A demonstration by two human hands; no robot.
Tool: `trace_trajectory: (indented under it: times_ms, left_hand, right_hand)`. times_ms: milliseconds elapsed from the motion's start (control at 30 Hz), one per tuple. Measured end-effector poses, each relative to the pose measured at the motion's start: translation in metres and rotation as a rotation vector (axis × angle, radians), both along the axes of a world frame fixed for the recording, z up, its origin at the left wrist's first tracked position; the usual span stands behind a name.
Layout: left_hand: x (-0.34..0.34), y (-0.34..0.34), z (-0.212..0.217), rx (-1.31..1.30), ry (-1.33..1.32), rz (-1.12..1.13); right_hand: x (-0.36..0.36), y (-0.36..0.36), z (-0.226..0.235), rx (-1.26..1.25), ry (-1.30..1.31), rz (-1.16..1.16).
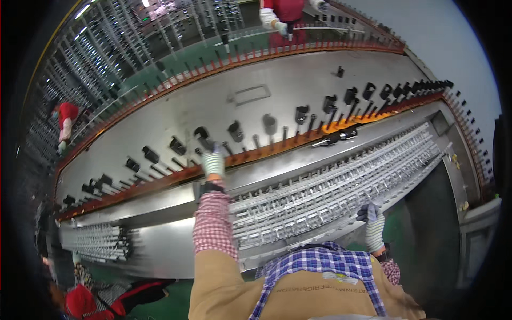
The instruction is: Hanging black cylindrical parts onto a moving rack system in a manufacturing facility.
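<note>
My left hand (214,161), in a striped white glove with grey fingertips, reaches forward to the conveyor's near edge. Its fingers close around the lower part of a black cup-shaped part (203,137) that stands tilted over the orange rail (250,156). Whether the part sits on a peg is hidden by the hand. Low on the right, my right hand (373,223) is in the same kind of glove, beside the near edge of a stack of silver racks (330,189). Its dark-tipped fingers are curled in, and anything inside them cannot be made out.
More black cup-shaped parts (302,114) line the rail's upright pegs. Two dark parts (335,139) lie on the steel ledge. Another rack stack (98,240) is at left. Co-workers stand at the far side (285,16), far left (66,120) and lower left (82,301).
</note>
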State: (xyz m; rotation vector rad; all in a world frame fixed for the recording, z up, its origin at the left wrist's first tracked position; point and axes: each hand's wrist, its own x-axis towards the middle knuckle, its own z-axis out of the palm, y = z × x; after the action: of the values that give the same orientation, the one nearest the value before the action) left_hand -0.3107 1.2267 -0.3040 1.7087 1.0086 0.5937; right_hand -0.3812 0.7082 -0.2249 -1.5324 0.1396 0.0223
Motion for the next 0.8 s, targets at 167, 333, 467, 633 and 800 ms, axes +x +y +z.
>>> trace_trajectory:
  times_ms: [167,333,467,633,800]
  left_hand:
    - [-0.030,-0.062,0.114,0.137,-0.454,0.095]
    - [0.004,-0.171,0.035,-0.082,-0.535,-0.742]
    - [0.071,-0.236,0.030,0.308,-0.363,-0.545]
    - [0.117,-0.191,0.018,0.373,0.339,-0.359]
    - [0.072,-0.222,0.112,0.266,-0.331,-0.260]
  right_hand:
    - [0.015,-0.013,-0.016,-0.041,0.026,-0.016]
    - [0.037,-0.008,-0.025,0.008,0.025,0.148]
    - [0.081,-0.014,-0.022,-0.024,0.017,0.286]
    - [0.173,-0.037,-0.017,0.041,-0.022,0.211]
    - [0.310,-0.050,-0.037,0.069,-0.108,0.115]
